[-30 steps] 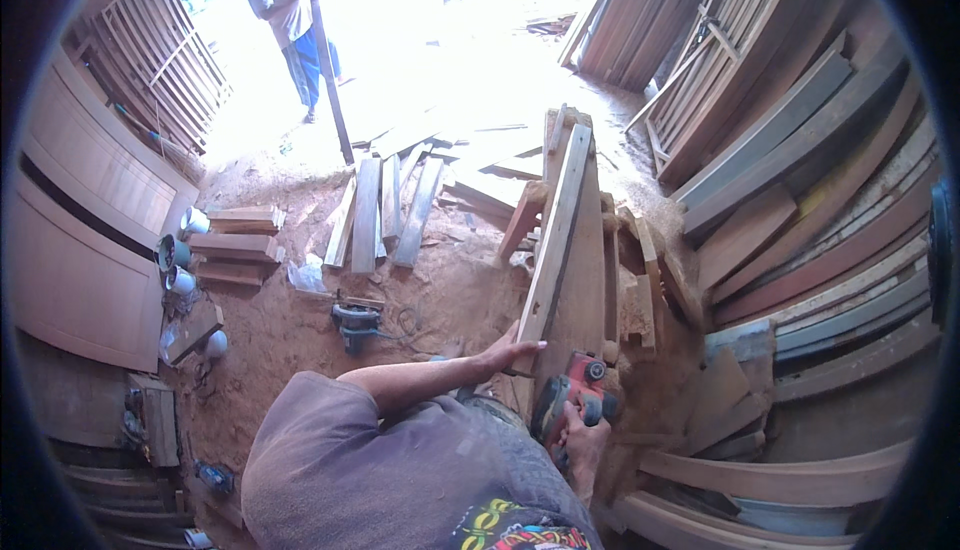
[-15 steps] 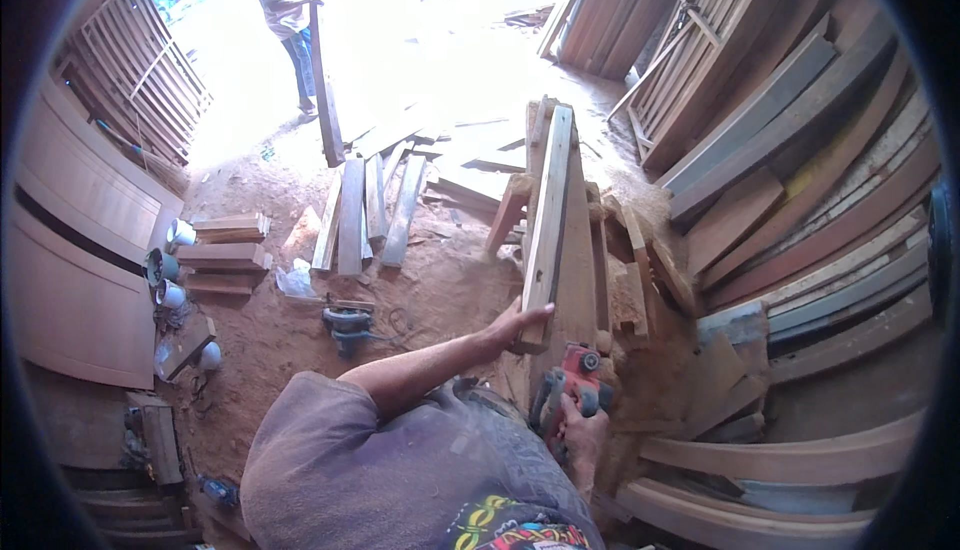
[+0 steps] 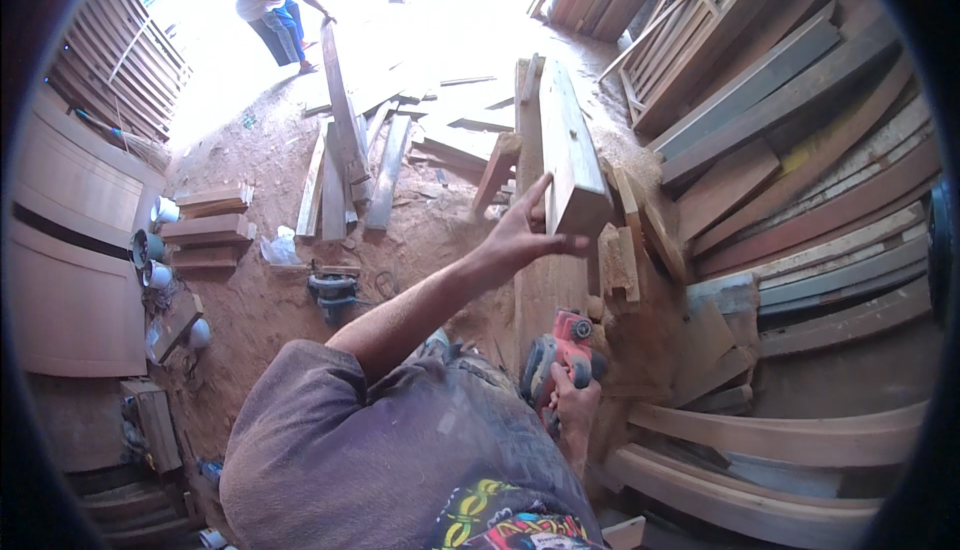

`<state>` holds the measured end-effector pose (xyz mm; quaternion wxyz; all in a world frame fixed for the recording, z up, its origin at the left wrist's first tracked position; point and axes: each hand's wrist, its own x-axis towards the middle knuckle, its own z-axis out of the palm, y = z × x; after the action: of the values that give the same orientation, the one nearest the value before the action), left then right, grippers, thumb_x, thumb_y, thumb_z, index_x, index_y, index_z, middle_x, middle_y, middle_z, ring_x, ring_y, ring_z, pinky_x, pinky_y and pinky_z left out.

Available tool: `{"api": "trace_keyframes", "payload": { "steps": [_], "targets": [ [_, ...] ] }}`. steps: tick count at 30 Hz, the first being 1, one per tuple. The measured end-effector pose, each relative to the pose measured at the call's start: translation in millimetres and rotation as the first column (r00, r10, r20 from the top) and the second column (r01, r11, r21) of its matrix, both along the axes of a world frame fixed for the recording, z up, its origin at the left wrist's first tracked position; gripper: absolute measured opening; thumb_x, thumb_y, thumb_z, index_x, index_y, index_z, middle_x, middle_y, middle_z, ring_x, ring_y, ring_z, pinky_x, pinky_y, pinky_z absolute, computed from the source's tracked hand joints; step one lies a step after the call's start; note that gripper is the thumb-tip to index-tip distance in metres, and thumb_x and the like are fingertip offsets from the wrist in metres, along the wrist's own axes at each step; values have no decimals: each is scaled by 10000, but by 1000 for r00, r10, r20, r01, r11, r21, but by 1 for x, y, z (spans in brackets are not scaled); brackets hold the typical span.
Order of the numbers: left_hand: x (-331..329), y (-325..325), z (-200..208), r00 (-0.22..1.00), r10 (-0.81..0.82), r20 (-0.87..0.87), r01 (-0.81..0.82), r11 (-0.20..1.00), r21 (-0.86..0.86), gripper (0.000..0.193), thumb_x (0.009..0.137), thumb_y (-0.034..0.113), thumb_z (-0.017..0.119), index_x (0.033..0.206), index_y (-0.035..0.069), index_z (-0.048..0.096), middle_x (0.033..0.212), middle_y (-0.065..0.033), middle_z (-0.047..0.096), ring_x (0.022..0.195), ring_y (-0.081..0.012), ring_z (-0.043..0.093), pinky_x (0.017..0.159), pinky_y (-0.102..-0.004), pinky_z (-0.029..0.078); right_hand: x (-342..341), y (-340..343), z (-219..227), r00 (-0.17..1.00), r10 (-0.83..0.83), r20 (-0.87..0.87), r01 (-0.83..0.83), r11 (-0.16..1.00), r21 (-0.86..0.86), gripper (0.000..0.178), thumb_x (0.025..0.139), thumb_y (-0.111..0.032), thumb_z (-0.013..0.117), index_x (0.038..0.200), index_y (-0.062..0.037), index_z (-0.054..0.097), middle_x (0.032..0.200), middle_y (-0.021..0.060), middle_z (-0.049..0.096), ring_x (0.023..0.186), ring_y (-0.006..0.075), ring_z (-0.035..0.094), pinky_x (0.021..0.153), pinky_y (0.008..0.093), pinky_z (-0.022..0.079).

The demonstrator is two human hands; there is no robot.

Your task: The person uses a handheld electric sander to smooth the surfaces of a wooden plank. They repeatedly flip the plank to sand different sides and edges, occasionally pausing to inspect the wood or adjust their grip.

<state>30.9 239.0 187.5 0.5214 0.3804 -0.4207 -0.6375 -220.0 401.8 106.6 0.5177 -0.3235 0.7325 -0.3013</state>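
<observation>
My left hand (image 3: 522, 232) grips the near end of a pale wooden beam (image 3: 568, 135). Its thumb lies across the end and its fingers are at the left side. The beam slants up over a workbench (image 3: 545, 295) made of planks; whether its far end rests there I cannot tell. My right hand (image 3: 574, 400) is closed round the handle of a red and black electric planer (image 3: 565, 350), low beside the bench and close to my body. The planer's underside is hidden.
Boards (image 3: 395, 170) lie on the dusty floor ahead, near another power tool (image 3: 333, 293). Stacked timber (image 3: 850, 240) lines the right side, and door panels (image 3: 75, 290) the left. At the far left a person (image 3: 270, 5) bends, holding a long plank (image 3: 342, 100).
The beam's near end has risen and turned, showing a broad face, with my left hand moved farther forward. My right hand keeps the planer low. The other person has bent over, tilting their plank.
</observation>
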Motion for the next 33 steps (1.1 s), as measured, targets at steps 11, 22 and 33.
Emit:
{"api": "trace_keyframes", "payload": {
  "steps": [11, 22, 33],
  "targets": [
    [-6, -23, 41, 992, 117, -56, -118, 993, -1, 1233, 856, 226, 944, 1696, -60, 90, 1254, -251, 726, 1156, -266, 747, 982, -384, 635, -13, 5, -30, 1000, 18, 25, -16, 997, -80, 202, 938, -196, 824, 908, -27, 718, 641, 18, 642, 479, 105, 586, 425, 307, 466],
    [-6, -39, 43, 988, 128, -91, -131, 991, -23, 1244, 872, 292, 928, 1679, -113, 71, 1175, -267, 753, 1123, -283, 756, 1027, -410, 588, -6, 3, -16, 1000, 10, -1, -10, 997, -75, 221, 932, -227, 830, 862, -45, 725, 670, -3, 656, 510, 117, 603, 468, 324, 475],
    [-10, -51, 46, 988, 122, -91, -125, 992, -25, 1268, 876, 328, 916, 1664, -139, 40, 1223, -280, 736, 1132, -298, 759, 1026, -417, 594, -14, 7, -46, 1000, 7, -15, -10, 984, -180, 200, 909, -194, 852, 862, -63, 709, 636, -11, 635, 462, 88, 563, 416, 301, 431]
  ]
}}
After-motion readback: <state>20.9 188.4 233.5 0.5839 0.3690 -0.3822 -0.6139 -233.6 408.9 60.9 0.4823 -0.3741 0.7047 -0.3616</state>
